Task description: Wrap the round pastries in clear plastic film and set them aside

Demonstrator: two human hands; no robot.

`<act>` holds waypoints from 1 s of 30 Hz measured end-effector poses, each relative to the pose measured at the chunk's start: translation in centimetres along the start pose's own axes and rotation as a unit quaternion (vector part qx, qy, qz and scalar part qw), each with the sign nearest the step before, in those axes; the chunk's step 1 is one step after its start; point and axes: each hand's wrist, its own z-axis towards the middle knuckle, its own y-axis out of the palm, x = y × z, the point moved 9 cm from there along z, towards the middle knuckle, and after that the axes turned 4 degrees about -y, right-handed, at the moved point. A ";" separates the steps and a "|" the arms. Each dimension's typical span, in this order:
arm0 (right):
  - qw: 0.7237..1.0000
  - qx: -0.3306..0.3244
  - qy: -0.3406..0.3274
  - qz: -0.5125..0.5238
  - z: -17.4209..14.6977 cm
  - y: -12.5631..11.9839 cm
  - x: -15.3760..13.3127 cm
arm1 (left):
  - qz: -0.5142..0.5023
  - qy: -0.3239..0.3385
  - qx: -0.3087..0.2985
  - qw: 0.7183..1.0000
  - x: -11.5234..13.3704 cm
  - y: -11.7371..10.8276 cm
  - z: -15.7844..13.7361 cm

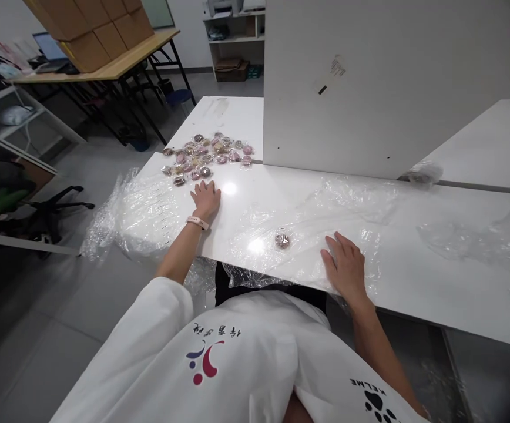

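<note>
My left hand (pixel 206 200) rests with fingers spread on the white table (pixel 246 188), just in front of a cluster of small round wrapped items (pixel 208 151) in pink, brown and yellowish tones. Flat on a sheet of clear plastic film (pixel 255 226) lies a single round wrapped item (pixel 282 239), brownish-pink, between my two hands. To the right of it, my right hand (pixel 346 264) lies on the film with its fingers apart and nothing in its grasp.
More crumpled clear plastic (pixel 136 217) hangs over the table's left end, and another heap (pixel 479 238) lies at the right. A tall white panel (pixel 369 88) stands along the back. Behind, cardboard boxes (pixel 100 35) sit on a wooden desk (pixel 149 44).
</note>
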 end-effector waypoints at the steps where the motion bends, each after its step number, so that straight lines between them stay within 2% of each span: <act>1: 1.000 0.001 0.002 0.001 0.0 -0.1 0.2 | 0.002 0.032 0.001 0.999 0.1 0.3 -0.6; 3: 1.000 0.002 0.008 0.004 0.1 -0.3 0.4 | 0.002 0.086 0.020 0.996 0.9 0.4 -2.1; 6: 1.000 0.002 0.017 0.010 0.2 -0.5 0.4 | -0.012 0.105 0.036 0.994 3.1 -0.5 -4.2; 8: 1.000 0.005 0.016 0.017 0.3 -0.5 0.2 | -0.047 0.141 0.040 0.988 6.1 -1.3 -6.4; 9: 1.000 0.004 0.015 0.020 0.2 -0.6 0.2 | -0.074 0.183 0.041 0.979 8.3 -1.6 -8.1; 11: 1.000 -0.002 0.007 0.020 0.1 -0.6 0.3 | -0.127 0.321 0.015 0.939 13.5 -1.1 -13.0; 13: 1.000 -0.020 -0.015 0.013 -0.3 -0.7 0.4 | -0.117 0.458 -0.037 0.880 17.8 1.0 -19.0; 16: 0.998 -0.051 -0.049 -0.003 -1.2 -1.0 1.2 | -0.086 0.548 -0.079 0.829 20.3 4.7 -25.3; 18: 0.997 -0.063 -0.052 -0.010 -2.0 -1.5 2.1 | -0.069 0.563 -0.088 0.819 20.1 6.0 -26.9; 20: 0.997 -0.068 -0.046 -0.014 -2.5 -2.4 2.7 | -0.075 0.536 -0.078 0.837 18.8 5.2 -26.4; 22: 0.998 -0.057 -0.033 -0.016 -2.8 -3.8 2.5 | -0.110 0.454 -0.042 0.883 15.9 2.7 -24.7; 23: 0.999 -0.042 -0.025 -0.013 -2.9 -4.8 2.0 | -0.137 0.385 -0.015 0.912 13.8 1.1 -23.7; 25: 1.000 -0.011 -0.018 0.014 -2.9 -6.4 0.0 | -0.197 0.196 0.033 0.960 7.8 -1.5 -22.2; 27: 0.996 -0.016 -0.054 0.073 -2.9 -6.7 -3.6 | -0.219 0.013 0.042 0.975 1.8 -2.1 -22.7; 29: 0.979 -0.065 -0.142 0.131 -3.3 -5.2 -8.5 | -0.232 -0.098 0.001 0.968 -2.1 -0.9 -24.0; 30: 0.965 -0.094 -0.192 0.149 -3.7 -4.0 -11.0 | -0.259 -0.131 -0.034 0.956 -3.1 0.1 -24.6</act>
